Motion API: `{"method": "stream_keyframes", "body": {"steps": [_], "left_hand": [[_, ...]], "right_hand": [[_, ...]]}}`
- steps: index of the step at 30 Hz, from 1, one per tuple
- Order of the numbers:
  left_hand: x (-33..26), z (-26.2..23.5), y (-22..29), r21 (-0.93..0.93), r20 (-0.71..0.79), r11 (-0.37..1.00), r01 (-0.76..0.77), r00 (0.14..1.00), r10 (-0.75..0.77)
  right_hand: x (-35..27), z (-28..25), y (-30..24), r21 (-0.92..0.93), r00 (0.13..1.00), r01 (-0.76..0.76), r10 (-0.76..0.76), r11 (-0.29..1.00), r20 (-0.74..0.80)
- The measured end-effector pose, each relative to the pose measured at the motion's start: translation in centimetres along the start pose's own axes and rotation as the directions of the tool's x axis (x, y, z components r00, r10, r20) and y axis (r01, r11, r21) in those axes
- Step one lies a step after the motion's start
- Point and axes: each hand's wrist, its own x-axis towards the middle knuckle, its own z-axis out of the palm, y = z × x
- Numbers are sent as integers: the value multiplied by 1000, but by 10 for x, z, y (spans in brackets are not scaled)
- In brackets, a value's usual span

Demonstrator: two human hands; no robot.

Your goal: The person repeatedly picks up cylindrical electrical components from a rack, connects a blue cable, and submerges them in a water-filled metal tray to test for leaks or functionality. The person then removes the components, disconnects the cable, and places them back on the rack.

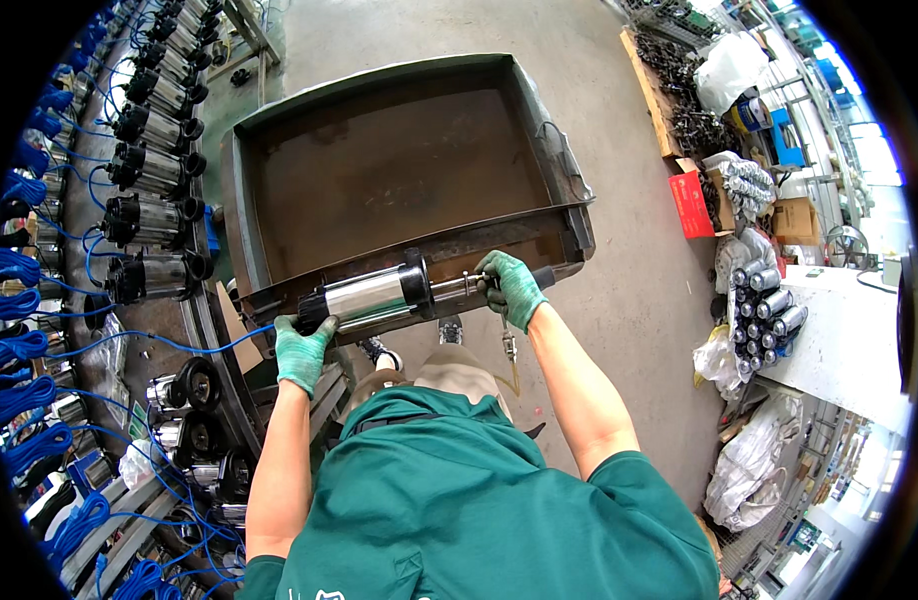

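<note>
Pump (374,298), shiny silver with black ends, lying sideways on the near rim of the big rusty tray (399,160). Held at both ends. Left hand (301,352) in a green glove cupped under the black end with the blue cord (209,350), fingers curled around it. Right hand (511,287) in a green glove wrapped tight around the thin end of the pump, fingers pressed together on it. One pump in the hands, two gloves.

Big rusty tray: brown inside, one thin wire (559,150) hanging over its far right side. Nothing else seen lying in it.

Left of the tray, a long surface (129,330) with a row of more silver pumps (149,170), about eight or nine, each with a blue cord. Lower down on that side, about four more pumps (189,420) and coils of blue cord (19,400).

Right of the tray, grey concrete floor (619,200). Farther right, one red box (691,203), one brown box (797,218), white bags (749,465), and a pile of small silver tubes (764,300), too many to count well. Beyond those, a white surface (839,340).

Below the tray, green shirt (479,500) of the person.
</note>
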Motion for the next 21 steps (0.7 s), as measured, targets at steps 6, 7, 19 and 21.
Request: {"method": "stream_keyframes", "body": {"steps": [6, 7, 19, 21], "left_hand": [[-4, -7, 21, 105, -2, 994, 34, 999, -34], [-5, -8, 23, 139, -13, 990, 33, 999, -31], [-8, -8, 23, 131, -43, 991, -12, 999, 17], [-8, -8, 24, 130, -43, 991, 4, 999, 2]], "right_hand": [[2, 11, -1, -64, 995, -4, -2, 998, -101], [2, 13, 0, -72, 993, -4, -4, 997, -120], [5, 15, 0, -95, 989, 6, -20, 995, -146], [2, 16, -1, -111, 991, 14, -29, 994, -129]]}}
